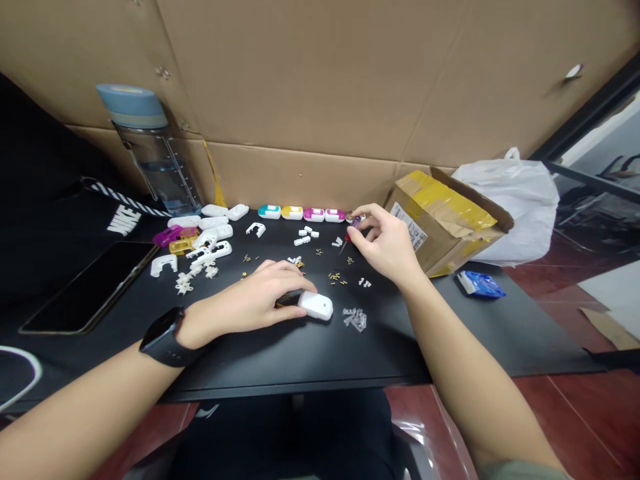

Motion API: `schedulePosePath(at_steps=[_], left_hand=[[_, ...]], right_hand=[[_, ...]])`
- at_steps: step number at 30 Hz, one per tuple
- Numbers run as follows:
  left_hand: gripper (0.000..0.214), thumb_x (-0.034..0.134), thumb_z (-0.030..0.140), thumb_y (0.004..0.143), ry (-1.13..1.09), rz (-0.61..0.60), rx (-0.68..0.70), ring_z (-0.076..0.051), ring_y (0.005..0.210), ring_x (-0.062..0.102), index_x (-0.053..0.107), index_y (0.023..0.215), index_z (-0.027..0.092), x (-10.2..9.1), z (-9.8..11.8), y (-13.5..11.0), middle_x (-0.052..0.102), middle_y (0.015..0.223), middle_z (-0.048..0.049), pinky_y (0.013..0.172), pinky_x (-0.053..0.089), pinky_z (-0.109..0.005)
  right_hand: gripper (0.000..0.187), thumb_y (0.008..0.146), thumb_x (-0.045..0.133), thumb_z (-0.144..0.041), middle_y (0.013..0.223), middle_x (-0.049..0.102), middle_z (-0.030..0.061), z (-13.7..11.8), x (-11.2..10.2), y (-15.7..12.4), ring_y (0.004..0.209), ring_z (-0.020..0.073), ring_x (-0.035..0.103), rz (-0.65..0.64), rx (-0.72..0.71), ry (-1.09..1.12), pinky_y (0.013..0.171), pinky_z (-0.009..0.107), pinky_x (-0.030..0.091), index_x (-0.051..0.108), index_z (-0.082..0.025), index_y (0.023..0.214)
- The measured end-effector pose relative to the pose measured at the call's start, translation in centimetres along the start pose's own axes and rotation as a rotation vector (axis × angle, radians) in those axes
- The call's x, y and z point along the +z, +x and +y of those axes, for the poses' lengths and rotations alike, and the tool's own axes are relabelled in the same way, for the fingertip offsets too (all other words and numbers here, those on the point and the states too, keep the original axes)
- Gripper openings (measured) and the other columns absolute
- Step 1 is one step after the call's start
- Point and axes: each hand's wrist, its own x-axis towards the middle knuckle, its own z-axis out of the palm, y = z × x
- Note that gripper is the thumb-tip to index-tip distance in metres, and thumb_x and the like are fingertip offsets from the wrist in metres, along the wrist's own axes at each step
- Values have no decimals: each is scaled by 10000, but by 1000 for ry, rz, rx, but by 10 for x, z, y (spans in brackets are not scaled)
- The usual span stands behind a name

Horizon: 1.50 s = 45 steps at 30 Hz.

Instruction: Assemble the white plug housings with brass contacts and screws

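My left hand (273, 291) grips a small rounded white plastic casing (319, 306) that lies on the black table, thumb at its near side and fingers over its far edge. The casing has a small hole near its right end. In my right hand (386, 241) is a small screwdriver (356, 223) with a purple and red handle, held in the fingertips with its thin shaft slanting down to the left. Between the hands lie little piles of brass-coloured screws (336, 277). Clear plastic pieces (355, 320) sit right of the casing, and small white parts (303, 237) lie farther back.
Teal, yellow and magenta-topped units (293, 213) line the back beside the cardboard wall. White, purple and yellow shells (215, 235) are heaped at left, near a water bottle (163, 160) and a phone (90, 287). A cardboard box (440, 227) and a blue packet (483, 285) are at right.
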Motion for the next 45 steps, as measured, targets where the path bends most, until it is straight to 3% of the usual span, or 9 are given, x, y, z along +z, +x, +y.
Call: schedulePosePath(at_steps=[13, 27, 45], left_hand=[[313, 706, 474, 1114, 12, -15, 9, -281, 1320, 631, 716, 1371, 297, -1, -2, 0, 762, 1371, -30, 1112, 397, -425], [316, 700, 453, 1110, 13, -6, -1, -305, 1349, 643, 742, 1364, 270, -3, 4, 0, 781, 1368, -64, 1143, 426, -442], [327, 677, 488, 1125, 39, 0, 17, -294, 1342, 642, 726, 1379, 288, -1, 0, -1, 767, 1380, -50, 1137, 394, -433]], right_hand=[[210, 923, 711, -296, 859, 796, -5, -7, 11, -5, 567, 149, 657, -50, -13, 59, 723, 350, 514, 689, -238, 1124], [204, 916, 703, -298, 842, 788, -17, -14, 9, -7, 606, 147, 639, -132, -6, 49, 682, 310, 480, 669, -254, 1112], [210, 937, 719, -284, 882, 799, -14, -9, 1, -5, 607, 155, 666, -57, -30, 3, 732, 332, 503, 694, -251, 1143]])
